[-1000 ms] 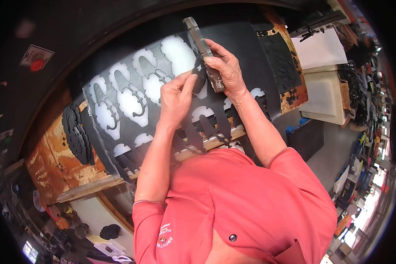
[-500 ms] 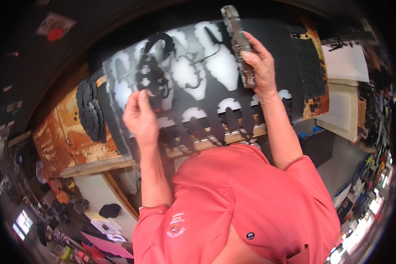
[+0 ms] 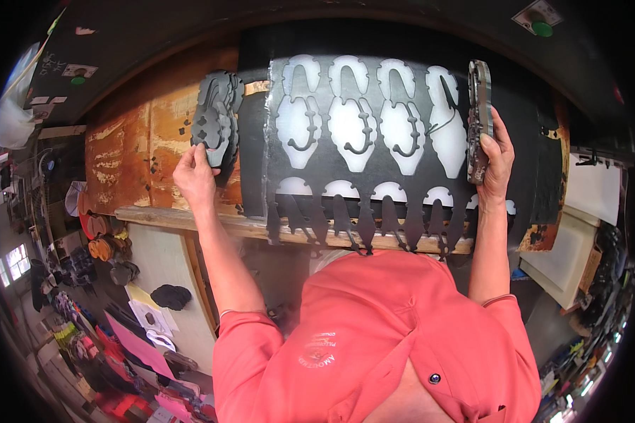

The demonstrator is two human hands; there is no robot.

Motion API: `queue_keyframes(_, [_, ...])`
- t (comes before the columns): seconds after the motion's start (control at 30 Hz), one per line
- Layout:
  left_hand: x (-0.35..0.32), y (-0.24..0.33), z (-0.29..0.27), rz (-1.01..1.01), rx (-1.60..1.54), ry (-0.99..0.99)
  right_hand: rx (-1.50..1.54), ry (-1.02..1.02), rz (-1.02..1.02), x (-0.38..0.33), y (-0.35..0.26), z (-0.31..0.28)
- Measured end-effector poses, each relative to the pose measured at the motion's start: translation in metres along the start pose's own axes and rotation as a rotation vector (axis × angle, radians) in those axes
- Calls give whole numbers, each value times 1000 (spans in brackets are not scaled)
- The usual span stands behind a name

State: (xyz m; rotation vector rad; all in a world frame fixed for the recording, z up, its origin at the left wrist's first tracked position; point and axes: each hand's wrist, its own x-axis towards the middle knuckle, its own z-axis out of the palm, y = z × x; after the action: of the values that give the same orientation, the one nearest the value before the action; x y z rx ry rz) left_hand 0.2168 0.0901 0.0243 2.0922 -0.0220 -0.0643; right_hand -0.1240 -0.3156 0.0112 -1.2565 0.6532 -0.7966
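My left hand [image 3: 196, 176] pinches the lower tip of a dark shoe-upper-shaped cut piece [image 3: 208, 130] with small cross-shaped holes. That piece lies over a stack of similar black pieces [image 3: 234, 106] on the left of the bench. On the right, my right hand [image 3: 497, 158] grips a metal cutting die [image 3: 478, 113], held on edge above a black sheet [image 3: 402, 176]. Between my hands the sheet has rows of cut-out openings, with a white surface [image 3: 349, 125] showing through. Thin black strips curl across several openings.
The worn brown bench top [image 3: 127, 169] extends to the left, with a wooden edge [image 3: 162, 218] in front. A dark machine body with green buttons [image 3: 542, 29] overhangs the back. Pale cabinets stand below left and at right [image 3: 568, 243].
My left hand has carried the black cut piece left, from above the sheet to the stack. The die stays in my right hand, now more upright. The view has shifted, and the button lights went from red to green.
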Motion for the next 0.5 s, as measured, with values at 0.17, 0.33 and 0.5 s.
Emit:
queue_keyframes(0.17, [1,-25,-13,14,115,67,63,6,9,-1,-1,3])
queue_keyframes(0.33, [-15,3,-2,281,267,300,-22,57,-32,-5,-8,10])
queue_keyframes(0.5, [-60,30,67,413,113,-264,276,22,78,-7,-24,8])
